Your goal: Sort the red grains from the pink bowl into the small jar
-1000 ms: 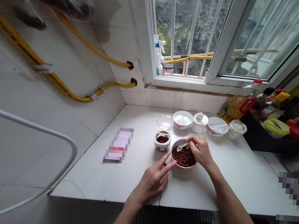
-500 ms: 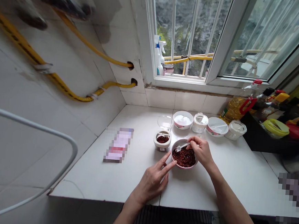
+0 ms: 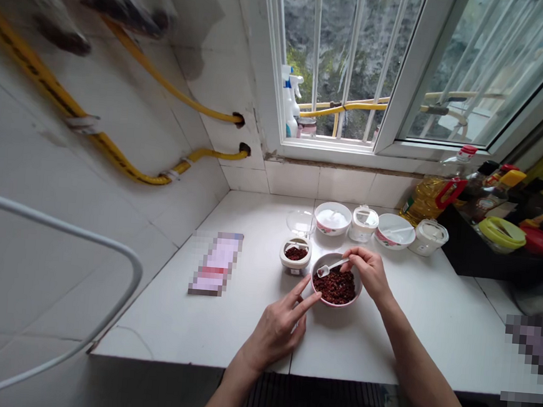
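My right hand (image 3: 367, 272) pinches the handle of a small white spoon (image 3: 324, 271), whose scoop is over the left part of a bowl. This bowl (image 3: 339, 305), white inside with a pinkish outside, holds dark red crushed chili flakes (image 3: 336, 289). My left hand (image 3: 279, 332) rests on the counter, its index and middle fingers stretched out and touching the bowl's near left rim. Just left of the bowl stands a small white-rimmed jar (image 3: 294, 266), uncovered, with similar red flakes inside. A clear lid (image 3: 301, 221) lies behind that jar.
Behind are a bowl of white grains (image 3: 331, 232), a lidded jar (image 3: 364, 224), a bowl with a white spoon (image 3: 394, 243) and another jar (image 3: 431, 238). An oil bottle (image 3: 425, 197) stands back right. A blurred pinkish packet (image 3: 215, 271) lies left on the white counter (image 3: 159, 320).
My right hand and the spoon have shifted very slightly over the bowl. My left hand stays at the rim, and the other things keep their places.
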Available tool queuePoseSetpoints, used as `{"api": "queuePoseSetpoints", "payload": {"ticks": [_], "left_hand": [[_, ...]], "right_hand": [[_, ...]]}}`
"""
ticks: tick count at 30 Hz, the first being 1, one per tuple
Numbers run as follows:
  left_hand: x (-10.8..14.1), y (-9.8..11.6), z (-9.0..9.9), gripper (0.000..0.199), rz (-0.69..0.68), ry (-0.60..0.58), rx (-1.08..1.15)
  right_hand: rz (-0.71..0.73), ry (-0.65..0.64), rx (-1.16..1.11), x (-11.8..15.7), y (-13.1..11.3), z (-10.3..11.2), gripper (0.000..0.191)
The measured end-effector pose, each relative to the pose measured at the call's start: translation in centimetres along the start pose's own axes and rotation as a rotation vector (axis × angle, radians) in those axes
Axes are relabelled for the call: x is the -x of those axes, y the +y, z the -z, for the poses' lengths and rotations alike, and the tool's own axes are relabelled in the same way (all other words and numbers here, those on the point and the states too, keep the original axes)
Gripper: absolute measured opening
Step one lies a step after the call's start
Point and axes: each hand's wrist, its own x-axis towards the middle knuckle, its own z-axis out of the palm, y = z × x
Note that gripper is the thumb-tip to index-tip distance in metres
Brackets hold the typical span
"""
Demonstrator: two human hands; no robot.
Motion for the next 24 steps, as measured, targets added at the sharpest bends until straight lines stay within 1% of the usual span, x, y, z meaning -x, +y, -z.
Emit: {"api": "queuePoseSetpoints", "payload": {"ticks": [5,9,19,24], "left_hand": [[0.0,0.05,0.07,0.068,-0.005,0.002,0.0],[0.07,0.03,0.08,0.068,0.002,-0.001,0.008],[0.02,-0.01,-0.03,0.068,-0.01,0.01,0.0],[0.03,-0.06,-0.09,0.068,-0.008,0.004,-0.01]], "right_hand": [[-0.043,-0.001,-0.092,-0.17,-0.25,0.07,0.017],[-0.059,0.009,-0.09,-0.19,-0.29,0.1,0.016],[0.008,0.039,0.121,0.02,0.35,-0.25,0.017],[0.17,0.056,0.316,0.05,0.18,-0.42,0.017]]}}
